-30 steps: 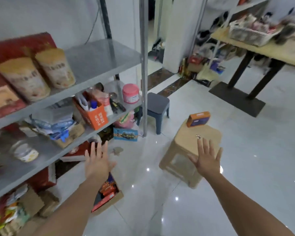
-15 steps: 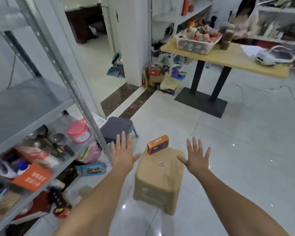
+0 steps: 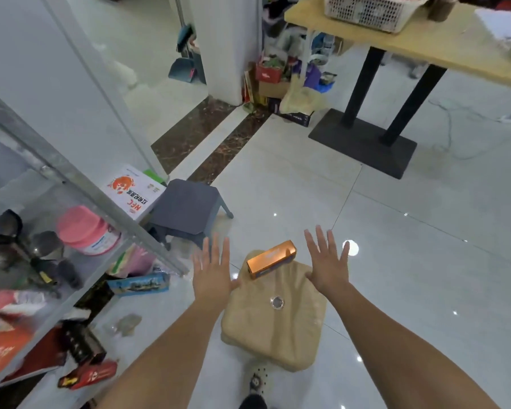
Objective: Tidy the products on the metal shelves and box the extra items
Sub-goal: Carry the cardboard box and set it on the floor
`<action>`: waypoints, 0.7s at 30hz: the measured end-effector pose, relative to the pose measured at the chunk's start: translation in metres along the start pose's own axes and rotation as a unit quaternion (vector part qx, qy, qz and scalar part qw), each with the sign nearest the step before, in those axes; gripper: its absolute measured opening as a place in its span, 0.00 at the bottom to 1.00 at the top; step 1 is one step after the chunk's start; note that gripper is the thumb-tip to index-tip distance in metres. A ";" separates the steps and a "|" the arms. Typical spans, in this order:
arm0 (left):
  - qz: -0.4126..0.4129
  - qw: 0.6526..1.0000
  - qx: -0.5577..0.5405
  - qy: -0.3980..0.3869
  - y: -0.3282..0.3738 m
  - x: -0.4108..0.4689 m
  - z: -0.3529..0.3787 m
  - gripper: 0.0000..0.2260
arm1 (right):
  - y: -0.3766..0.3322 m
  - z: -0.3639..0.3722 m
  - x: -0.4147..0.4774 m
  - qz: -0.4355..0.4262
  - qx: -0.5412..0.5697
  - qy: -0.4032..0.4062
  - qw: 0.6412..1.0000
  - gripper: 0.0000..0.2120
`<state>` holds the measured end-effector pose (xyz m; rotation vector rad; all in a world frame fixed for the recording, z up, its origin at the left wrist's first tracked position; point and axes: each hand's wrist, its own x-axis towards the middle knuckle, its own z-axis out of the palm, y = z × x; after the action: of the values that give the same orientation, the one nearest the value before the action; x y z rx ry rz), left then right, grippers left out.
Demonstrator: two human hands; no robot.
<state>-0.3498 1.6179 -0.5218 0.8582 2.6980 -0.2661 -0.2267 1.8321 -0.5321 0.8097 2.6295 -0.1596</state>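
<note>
An orange box (image 3: 271, 258) lies on the far end of a tan plastic stool (image 3: 278, 326). My left hand (image 3: 211, 274) hovers just left of the box, fingers spread and empty. To the right of the box my right hand (image 3: 328, 265) is spread the same way, holding nothing. The metal shelves (image 3: 80, 184) stand at the left with a pink-lidded tub (image 3: 86, 230), dark utensils and red and orange packs on them.
A grey stool (image 3: 186, 209) stands by the shelf post, next to a white carton (image 3: 130, 188). A blue pack (image 3: 139, 284) and red packets (image 3: 89, 376) lie on the floor. A wooden table (image 3: 425, 39) with a basket (image 3: 366, 10) stands at the far right.
The view has swung right and down, away from the shelves toward the tan stool. Both open hands have come closer to the orange box, one on each side.
</note>
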 end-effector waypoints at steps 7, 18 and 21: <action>0.030 0.999 -0.029 -0.022 0.012 0.075 0.061 0.46 | -0.018 0.036 0.082 0.062 0.154 -0.008 0.986 0.46; 0.123 0.987 -0.029 -0.098 0.028 0.107 0.123 0.48 | -0.052 0.073 0.157 0.379 0.575 -0.159 0.707 0.09; 0.054 0.984 -0.093 -0.139 0.007 0.091 0.119 0.43 | -0.059 0.081 0.134 0.392 0.616 -0.131 0.671 0.05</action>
<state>-0.3900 1.6408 -0.6647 0.8406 2.3665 -0.0978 -0.3349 1.8352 -0.6591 1.9895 1.3480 -1.7102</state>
